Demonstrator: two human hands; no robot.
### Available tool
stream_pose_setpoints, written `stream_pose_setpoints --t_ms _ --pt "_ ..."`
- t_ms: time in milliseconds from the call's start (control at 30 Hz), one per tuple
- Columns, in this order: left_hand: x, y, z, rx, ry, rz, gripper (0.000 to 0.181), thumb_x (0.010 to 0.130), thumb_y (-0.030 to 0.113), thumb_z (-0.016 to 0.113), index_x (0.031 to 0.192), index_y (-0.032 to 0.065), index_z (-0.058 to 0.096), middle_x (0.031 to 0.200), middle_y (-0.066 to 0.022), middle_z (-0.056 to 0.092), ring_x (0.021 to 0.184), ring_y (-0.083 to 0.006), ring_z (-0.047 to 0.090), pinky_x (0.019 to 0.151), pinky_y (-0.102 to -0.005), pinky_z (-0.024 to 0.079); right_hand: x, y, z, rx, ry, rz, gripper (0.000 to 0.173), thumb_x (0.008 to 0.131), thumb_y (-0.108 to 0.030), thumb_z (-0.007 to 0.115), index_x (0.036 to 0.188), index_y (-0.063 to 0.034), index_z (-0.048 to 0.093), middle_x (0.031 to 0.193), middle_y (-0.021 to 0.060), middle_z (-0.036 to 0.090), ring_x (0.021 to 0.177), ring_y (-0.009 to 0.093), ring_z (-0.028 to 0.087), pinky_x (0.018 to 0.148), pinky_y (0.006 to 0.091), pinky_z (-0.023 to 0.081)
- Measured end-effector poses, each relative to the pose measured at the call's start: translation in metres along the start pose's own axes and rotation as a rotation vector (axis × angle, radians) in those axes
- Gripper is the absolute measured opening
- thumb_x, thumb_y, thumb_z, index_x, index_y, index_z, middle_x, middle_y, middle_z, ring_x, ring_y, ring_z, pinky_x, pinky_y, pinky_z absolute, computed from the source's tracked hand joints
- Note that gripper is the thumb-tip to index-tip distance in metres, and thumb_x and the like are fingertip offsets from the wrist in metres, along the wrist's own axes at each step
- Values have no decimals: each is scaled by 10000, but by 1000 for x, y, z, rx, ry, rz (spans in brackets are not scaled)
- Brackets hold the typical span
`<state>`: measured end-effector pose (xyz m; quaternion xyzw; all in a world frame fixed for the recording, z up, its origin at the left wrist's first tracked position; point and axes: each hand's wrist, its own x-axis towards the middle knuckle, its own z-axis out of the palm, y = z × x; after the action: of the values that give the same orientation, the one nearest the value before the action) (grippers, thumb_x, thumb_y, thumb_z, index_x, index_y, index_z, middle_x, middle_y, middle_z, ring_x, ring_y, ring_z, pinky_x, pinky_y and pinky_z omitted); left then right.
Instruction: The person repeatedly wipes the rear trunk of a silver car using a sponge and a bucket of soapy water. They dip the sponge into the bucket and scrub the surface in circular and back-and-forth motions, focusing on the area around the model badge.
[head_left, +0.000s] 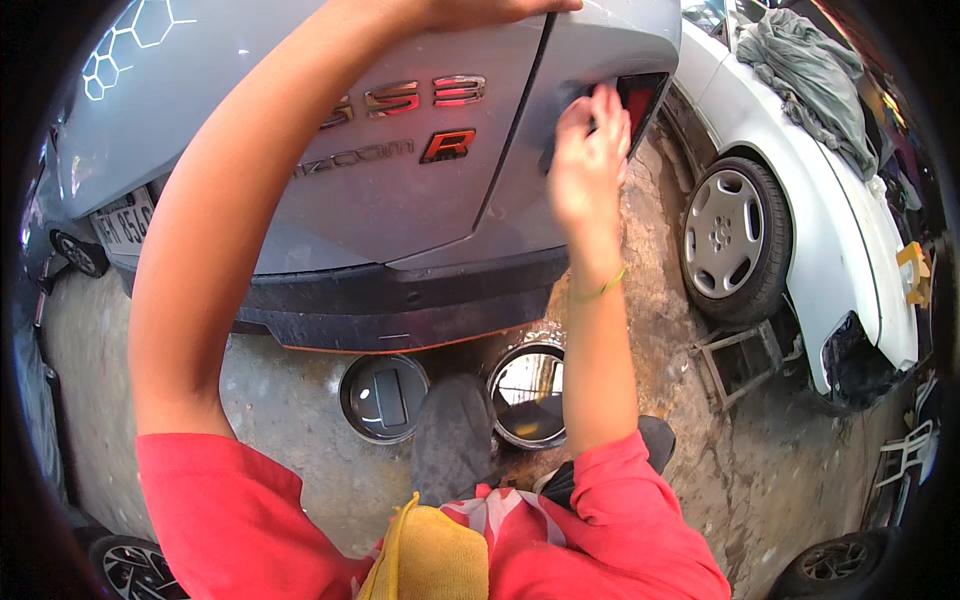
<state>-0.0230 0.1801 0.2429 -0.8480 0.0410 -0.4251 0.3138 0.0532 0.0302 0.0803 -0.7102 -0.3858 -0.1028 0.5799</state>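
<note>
A grey car's rear panel (420, 210) with chrome badge letters fills the upper middle. My left hand (480, 11) lies at the top edge of the frame, palm side towards the panel; its fingers are partly cut off and whether it holds anything is hidden. Blurred by motion, my right hand (592, 150) is at the car's corner beside the dark opening with a red part (641, 105), its fingers bent; what lies under them cannot be told. A yellow cloth (442, 555) hangs at my chest.
Two round basins with liquid, one dark (384, 397) and one reflective (529, 397), stand on the wet floor below the black bumper (405, 300). A white car (840, 217) with a grey wheel is at the right, near a metal frame (739, 364).
</note>
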Motion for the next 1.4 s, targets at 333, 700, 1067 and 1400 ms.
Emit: stream_pose_setpoints --t_ms 333,700,1067,1400 --pt "5 6 -8 -34 -76 -12 578 953 563 600 1394 191 623 1478 -209 518 1439 -376 402 1229 -522 252 14 7 5 -89 84 7 768 1081 -568 278 1547 43 308 1644 211 258 1539 377 202 1187 642 168" --pt "1 3 -3 -13 -51 -2 581 949 567 601 1386 186 633 1482 -209 519 1431 -377 412 1218 -519 274 -49 -27 30 -156 85 -146 711 1092 -457 348 1553 78 263 1625 249 249 1545 403 160 1195 665 99" --pt "1 -3 -3 72 -39 -5 573 943 563 606 1384 198 634 1483 -209 519 1434 -376 406 1215 -527 267 -16 -11 2 3 31 114 733 1092 -534 297 1564 26 316 1658 193 258 1579 336 111 1223 635 82" --pt "2 1 3 57 -24 -34 567 928 561 625 1362 196 654 1479 -193 528 1432 -373 408 1208 -523 272 -11 25 -21 222 184 -13 587 1109 -409 395 1445 60 501 1519 230 483 1418 347 451 1195 448 312"
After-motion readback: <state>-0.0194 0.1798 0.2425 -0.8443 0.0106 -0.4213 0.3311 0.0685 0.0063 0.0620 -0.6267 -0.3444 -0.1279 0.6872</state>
